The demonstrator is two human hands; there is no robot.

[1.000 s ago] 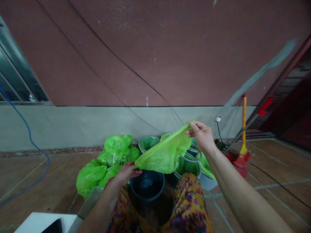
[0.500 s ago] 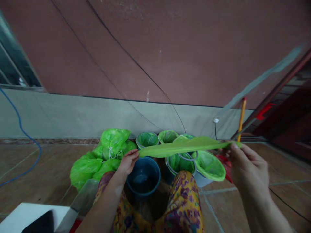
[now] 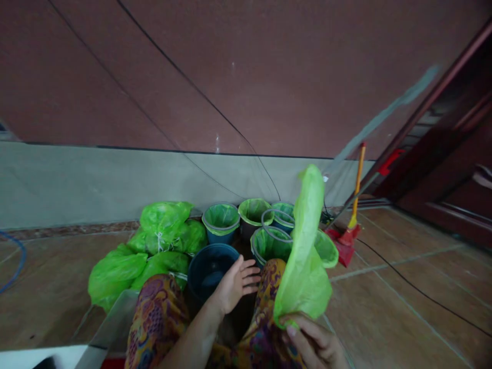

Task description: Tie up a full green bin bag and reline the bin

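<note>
Brown tiled floor [image 3: 407, 261], maroon-and-grey wall [image 3: 246, 92], left hand [image 3: 235, 284] splayed, right hand [image 3: 317, 341] pinching a green bag [image 3: 307, 271]

The left grip [image 3: 233, 287] no longer holds the green bag [image 3: 305, 261], which now rises upright from the lowered right grip [image 3: 315, 342].

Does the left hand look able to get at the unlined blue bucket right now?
Probably yes: the left hand is open, holds nothing and appears close to the blue bucket, with nothing seen between them; the right hand holds the green bag off to the side.
</note>
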